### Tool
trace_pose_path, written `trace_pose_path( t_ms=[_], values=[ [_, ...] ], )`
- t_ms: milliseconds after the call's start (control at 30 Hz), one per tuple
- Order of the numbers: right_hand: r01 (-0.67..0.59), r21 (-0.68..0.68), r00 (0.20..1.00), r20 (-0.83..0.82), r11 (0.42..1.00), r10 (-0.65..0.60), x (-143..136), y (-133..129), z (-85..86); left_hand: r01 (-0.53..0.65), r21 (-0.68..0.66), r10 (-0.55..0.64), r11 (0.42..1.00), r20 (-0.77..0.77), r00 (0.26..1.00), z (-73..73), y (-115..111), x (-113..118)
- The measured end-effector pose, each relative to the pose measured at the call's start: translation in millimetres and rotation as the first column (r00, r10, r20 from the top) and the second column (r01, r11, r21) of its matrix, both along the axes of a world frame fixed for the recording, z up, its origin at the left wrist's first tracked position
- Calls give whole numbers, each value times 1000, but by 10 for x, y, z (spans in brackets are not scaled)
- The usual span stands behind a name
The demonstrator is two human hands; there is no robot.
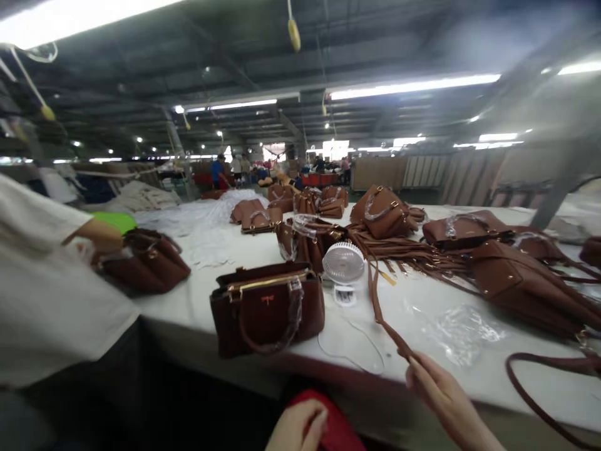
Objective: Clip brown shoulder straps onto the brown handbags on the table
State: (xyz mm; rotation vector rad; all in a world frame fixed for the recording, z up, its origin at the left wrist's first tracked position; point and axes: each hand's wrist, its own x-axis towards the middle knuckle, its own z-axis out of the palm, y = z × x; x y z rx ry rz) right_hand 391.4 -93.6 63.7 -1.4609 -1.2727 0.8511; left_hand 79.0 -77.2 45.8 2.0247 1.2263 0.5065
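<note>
My right hand (439,391) pinches the end of a brown leather strap (387,326) over the table's front edge. From there the strap runs back toward a pile of similar straps (413,250). Low in the view, in front of the red cloth (340,429) at my lap, is my left hand (298,427). Its fingers are curled in, and anything inside them is hidden. A dark brown handbag (270,307) stands at the table edge, its handle partly wrapped in clear film and hanging down the front. Behind it another brown handbag (307,241) stands beside a small white fan (344,266).
A co-worker's pale sleeve (51,250) reaches in from the left beside a dark brown bag (145,266). More brown bags (530,285) lie on the right. Crumpled clear plastic (462,332) and a thin white cord (352,360) lie on the white table (197,313).
</note>
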Motion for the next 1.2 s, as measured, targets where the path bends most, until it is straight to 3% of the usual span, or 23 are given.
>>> trace_pose_path(
  t_ms=[67,133,200,233,300,367,467,567,667,833,867,933,1000,1033,1100,1200],
  values=[
    [-83,-103,993,-90,991,74,-226,-209,-259,72,-111,-63,991,82,995,-25,84,333],
    [-153,-170,985,-101,973,138,-440,-389,-439,84,-273,-51,958,125,991,-58,203,695],
    [-215,-192,976,-60,958,207,-599,-529,-556,118,-501,-10,857,212,977,-84,315,1019],
    [-250,-196,968,-55,948,244,-643,-576,-596,133,-551,-9,824,222,975,-83,353,1148],
    [-327,-192,943,-138,925,304,-651,-607,-642,84,-519,24,851,198,980,-48,382,1323],
    [-375,-172,883,-365,911,294,-572,-525,-640,11,-378,54,926,160,986,30,351,1390],
    [-373,-172,679,-720,912,141,-384,-187,-526,77,-141,-59,987,123,991,193,237,1376],
    [-257,-207,510,-859,944,-50,-210,288,-301,230,18,-231,973,52,972,319,103,1314],
    [-149,-172,460,-884,974,-86,-50,711,-1,324,75,-325,943,9,946,290,-3,1185],
    [0,-73,482,-874,997,-64,155,1034,753,190,106,-190,976,-9,982,30,-154,819],
    [59,-21,503,-863,998,-48,146,1027,941,168,105,-170,980,4,985,3,-191,746],
    [206,189,645,-764,960,12,34,928,1316,151,129,-158,980,50,986,9,-274,610],
    [195,397,787,-609,897,99,-202,717,1641,116,209,-142,971,112,984,96,-364,480],
    [108,473,844,-509,875,171,-354,573,1769,81,280,-126,957,146,981,165,-411,413],
    [-139,491,904,-292,860,313,-676,230,1938,-37,463,-78,886,228,971,347,-509,276],
    [-238,361,942,-142,902,305,-1024,-334,1969,-253,685,-20,683,364,931,681,-664,76]
  ],
)
